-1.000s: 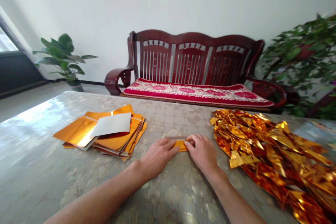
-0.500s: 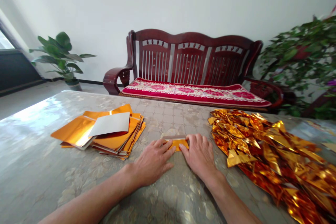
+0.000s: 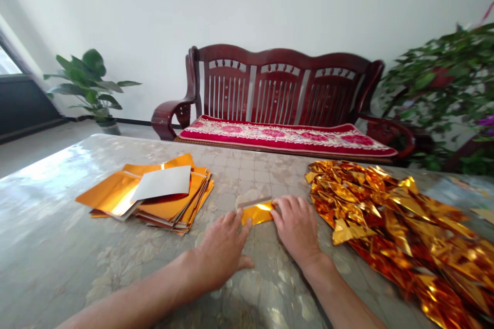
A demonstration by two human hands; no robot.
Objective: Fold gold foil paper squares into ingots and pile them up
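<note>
A small strip of folded gold foil paper lies on the table between my hands, with a pale edge along its far side. My left hand rests at the strip's left end. Its fingertips touch the paper while the thumb sticks out away from it. At the right end, my right hand pinches the strip between thumb and curled fingers. Left of my hands is a loose stack of orange-gold foil sheets, with one sheet showing its pale side on top. A large heap of folded gold foil pieces spreads on the right.
The table has a shiny patterned cover. Beyond its far edge stands a dark red wooden bench with a red floral seat cover. Clear plastic lies at the right. Potted plants stand at left and right.
The strip has tilted, its right end farther from me, and more of its gold face shows. My left hand has drawn back slightly to the left, its fingers less over the paper.
</note>
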